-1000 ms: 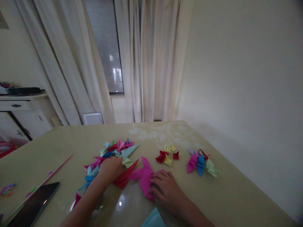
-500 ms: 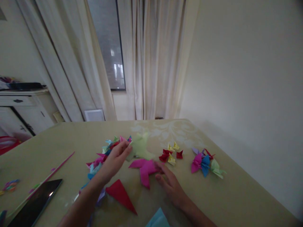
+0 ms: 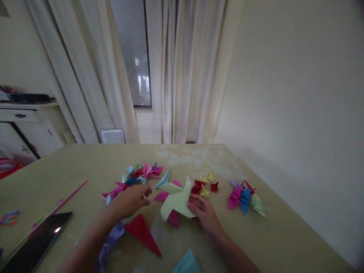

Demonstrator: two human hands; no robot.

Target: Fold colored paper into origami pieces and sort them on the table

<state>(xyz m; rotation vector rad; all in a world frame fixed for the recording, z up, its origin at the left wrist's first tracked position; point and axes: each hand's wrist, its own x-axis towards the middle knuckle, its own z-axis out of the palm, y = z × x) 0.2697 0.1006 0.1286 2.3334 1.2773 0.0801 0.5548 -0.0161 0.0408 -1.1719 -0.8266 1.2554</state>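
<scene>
Right hand [image 3: 204, 209] grips green fold [image 3: 176, 198]; table [image 3: 284, 239] edge distant.

Long cream cloth curtains [image 3: 182, 68] hang beside a dark glass window [image 3: 133, 53]. A white wooden cabinet [image 3: 25, 129] stands left of it.

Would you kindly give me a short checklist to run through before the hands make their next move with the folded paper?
1. Right hand touching the pale green piece: ok, fingers at its right edge; grip cannot tell.
2. Left hand free: ok, holds nothing, just left of that piece.
3. Magenta piece under the green one: ok, partly covered.
4. Red triangle not held: ok, flat on the table.
5. Tablet away from the paper: ok, far left.
</scene>
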